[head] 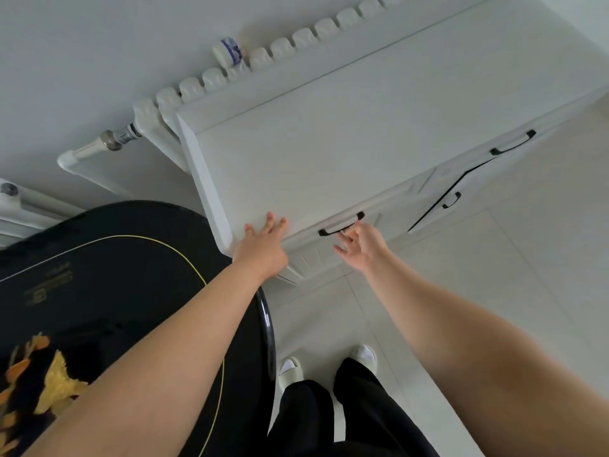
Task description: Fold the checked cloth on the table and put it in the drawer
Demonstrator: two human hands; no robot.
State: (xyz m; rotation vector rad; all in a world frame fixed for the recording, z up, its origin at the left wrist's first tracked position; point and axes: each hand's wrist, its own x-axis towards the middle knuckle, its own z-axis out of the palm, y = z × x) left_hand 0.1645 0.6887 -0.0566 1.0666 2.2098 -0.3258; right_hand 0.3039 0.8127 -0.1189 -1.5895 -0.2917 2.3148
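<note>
The checked cloth is nowhere to be seen in this view; neither hand carries it, and whether it already lies inside the drawer cannot be told. The drawer [333, 235] of the white cabinet [329, 133] is seen closed, or nearly so, with its black handle [341, 223] at the front edge.

The right hand [359, 247] is held just below the handle, its grip spread, the fingertips [344, 239] close to the bar; whether they touch it cannot be told. Nothing is held in it. The left hand [263, 239] is laid flat on the front corner of the cabinet top, its fingers straight and spread, pressing down as a brace.

To the left, a dark desk [115, 275] with a thin gold line and leaf pattern is seen beside the cabinet. A radiator [263, 54] runs along the wall behind, with a small blue-and-white roll [229, 51] resting on it. Feet in pale slippers [290, 371] are planted on the tiled floor.

A likely fault from here: if the drawer is worked with fingertips alone, the handle may be missed or slipped off. The light cabinet could also shift if the bracing hand is lifted too soon.
</note>
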